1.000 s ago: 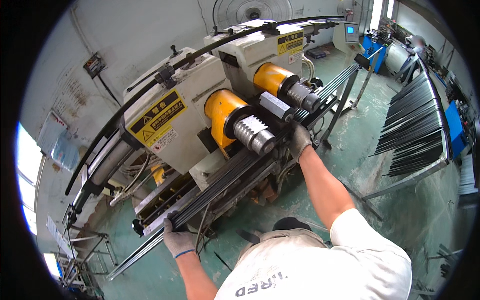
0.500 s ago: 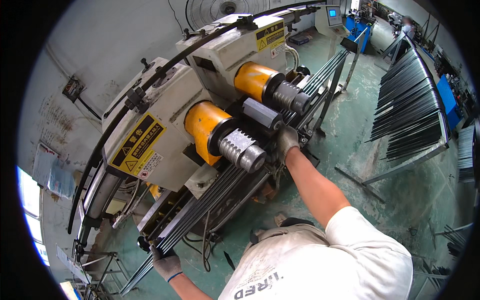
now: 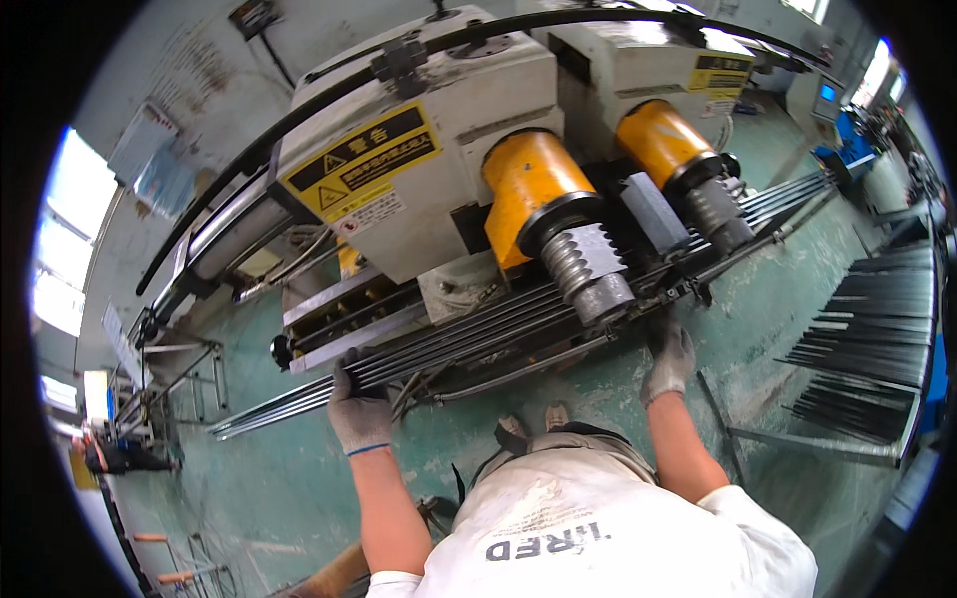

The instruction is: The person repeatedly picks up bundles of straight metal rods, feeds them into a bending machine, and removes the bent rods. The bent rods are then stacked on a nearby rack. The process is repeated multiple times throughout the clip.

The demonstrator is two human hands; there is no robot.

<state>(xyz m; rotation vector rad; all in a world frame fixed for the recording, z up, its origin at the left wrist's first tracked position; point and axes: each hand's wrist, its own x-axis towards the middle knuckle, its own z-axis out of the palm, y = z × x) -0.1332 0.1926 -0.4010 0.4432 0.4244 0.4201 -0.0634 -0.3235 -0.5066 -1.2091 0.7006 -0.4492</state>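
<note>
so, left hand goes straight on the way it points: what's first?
The grey-gloved left hand would first meet the long, thin grey metal bars, which it appears to touch; beyond, probably the pale, flat metal rail, though depth is unclear.

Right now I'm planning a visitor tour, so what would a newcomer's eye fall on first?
Probably the two orange cylinders with ridged metal ends, jutting from the pale machine at upper centre. Below them, long metal bars slant up to the right, with the gloved left hand at their lower stretch. At far right, a rack bristles with dark rods.
</note>
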